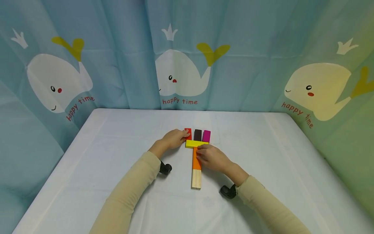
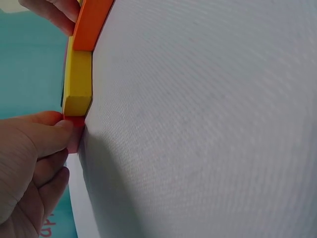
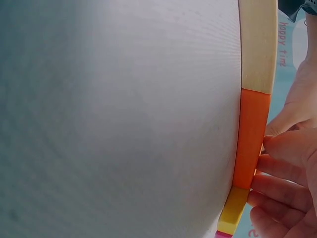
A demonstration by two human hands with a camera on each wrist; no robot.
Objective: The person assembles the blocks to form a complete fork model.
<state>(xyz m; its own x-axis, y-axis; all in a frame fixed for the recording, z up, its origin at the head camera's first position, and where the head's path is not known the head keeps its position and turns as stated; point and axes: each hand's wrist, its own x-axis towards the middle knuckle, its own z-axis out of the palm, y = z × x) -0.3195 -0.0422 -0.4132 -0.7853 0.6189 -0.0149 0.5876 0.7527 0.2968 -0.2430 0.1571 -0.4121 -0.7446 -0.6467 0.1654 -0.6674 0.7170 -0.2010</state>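
My left hand (image 1: 174, 138) pinches a red block (image 1: 188, 134) between thumb and index finger, at the left end of a row. Beside it in the row lie a black block (image 1: 197, 135) and a magenta block (image 1: 206, 136). A yellow block (image 1: 194, 143) lies crosswise just in front of these. From its middle an orange block (image 1: 196, 163) runs toward me, followed end to end by a plain wood block (image 1: 196, 179). The fingertips of my right hand (image 1: 214, 158) rest on the orange block near the yellow one; in the right wrist view its fingers (image 3: 282, 191) are loosely bent.
A white cloth-covered table (image 1: 117, 182) lies under the blocks. Behind and at the sides hangs a blue-green curtain (image 1: 128, 74) printed with whales. A black wrist device sits under each forearm, one at the left wrist (image 1: 165, 168) and one at the right wrist (image 1: 228, 191).
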